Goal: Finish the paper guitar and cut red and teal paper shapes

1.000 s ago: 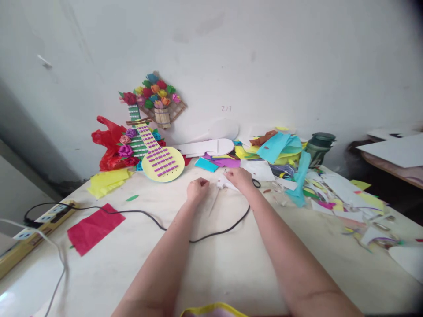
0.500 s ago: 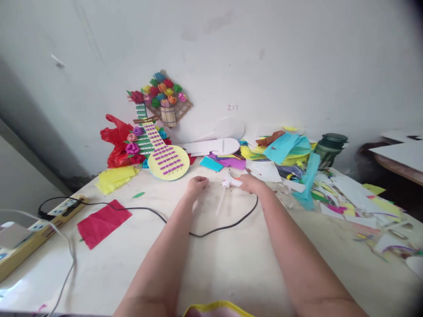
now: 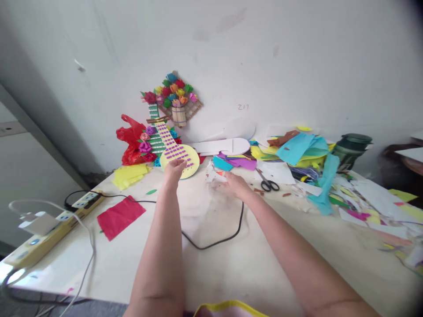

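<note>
My left hand [image 3: 174, 169] reaches far forward, its fingers stretched out onto the near edge of the yellow round body of a paper guitar [image 3: 181, 155] that leans against the wall. My right hand [image 3: 233, 184] lies low on the table with its fingers extended, slightly smeared. Its fingertips are just right of a small white object [image 3: 212, 174], which looks like a glue gun. A black cord [image 3: 214, 241] loops across the table from under that hand. Black-handled scissors [image 3: 268, 185] lie just right of my right hand.
A power strip [image 3: 56, 221] with plugs and cables sits at the left edge, with a red paper sheet [image 3: 120, 216] beside it. Yellow paper [image 3: 130, 174], a red plastic bag [image 3: 131, 141] and a paper flower basket [image 3: 177, 99] stand at the back. Coloured paper scraps [image 3: 304, 149] and a green jar [image 3: 350, 149] fill the right.
My left hand has left the spot by the white object and moved forward onto the guitar's yellow body. My right hand has opened beside the white object, uncovering the scissors. The view has turned left.
</note>
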Tool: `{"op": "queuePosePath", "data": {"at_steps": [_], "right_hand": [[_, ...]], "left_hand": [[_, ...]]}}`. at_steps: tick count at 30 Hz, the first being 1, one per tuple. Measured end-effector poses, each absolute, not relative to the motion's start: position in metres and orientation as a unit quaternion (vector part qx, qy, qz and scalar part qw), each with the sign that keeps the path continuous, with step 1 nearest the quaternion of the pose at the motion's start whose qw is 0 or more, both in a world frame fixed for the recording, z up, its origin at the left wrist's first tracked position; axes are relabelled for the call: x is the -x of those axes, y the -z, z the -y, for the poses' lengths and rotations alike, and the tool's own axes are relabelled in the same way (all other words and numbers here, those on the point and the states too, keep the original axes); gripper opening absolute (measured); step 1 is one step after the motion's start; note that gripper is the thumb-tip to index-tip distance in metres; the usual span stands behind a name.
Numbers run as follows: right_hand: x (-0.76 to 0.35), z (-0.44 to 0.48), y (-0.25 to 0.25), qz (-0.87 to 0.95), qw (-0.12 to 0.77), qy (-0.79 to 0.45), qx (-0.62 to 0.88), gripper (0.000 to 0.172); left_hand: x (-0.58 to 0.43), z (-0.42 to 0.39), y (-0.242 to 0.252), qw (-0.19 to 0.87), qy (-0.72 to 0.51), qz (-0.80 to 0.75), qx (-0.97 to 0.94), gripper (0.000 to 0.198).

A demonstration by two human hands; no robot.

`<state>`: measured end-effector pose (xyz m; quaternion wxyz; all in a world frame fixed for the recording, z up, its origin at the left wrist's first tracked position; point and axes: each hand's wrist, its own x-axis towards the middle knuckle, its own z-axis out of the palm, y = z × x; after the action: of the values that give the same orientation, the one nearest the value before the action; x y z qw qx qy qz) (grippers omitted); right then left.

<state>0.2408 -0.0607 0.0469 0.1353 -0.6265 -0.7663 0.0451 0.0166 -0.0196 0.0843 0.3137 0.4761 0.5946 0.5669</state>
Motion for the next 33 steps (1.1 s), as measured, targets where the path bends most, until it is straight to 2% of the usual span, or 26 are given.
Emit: {"op": "queuePosePath", "data": {"at_steps": [7,15,21,28,33], "right_hand": [[-0.188,0.055,-0.046,0.854,0.128,-0.007,0.505,0.022],[-0.119,0.034,-0.042,0.889,0.149,-0.068,0.427,0.023],[-0.086,0.016,-0.032,0.888,0.128,-0.106,0.428,0.019],[-0.08,-0.003,-0.018,0.896,0.143,-0.042,0.418,0.023],[-0.087,-0.001,-0.016,0.887,0.152,-0.025,0.434,0.027]], "left_hand": [[0.025,0.022,-0.078,0.203,-0.623,-0.646,-0.391,0.023],[0.057,0.041,-0.084,0.126,-0.651,-0.669,-0.336,0.028],[0.073,0.046,-0.085,0.125,-0.674,-0.663,-0.302,0.027],[0.064,0.031,-0.072,0.137,-0.644,-0.671,-0.342,0.031],[0.025,0.016,-0.064,0.207,-0.653,-0.614,-0.391,0.028]]}}
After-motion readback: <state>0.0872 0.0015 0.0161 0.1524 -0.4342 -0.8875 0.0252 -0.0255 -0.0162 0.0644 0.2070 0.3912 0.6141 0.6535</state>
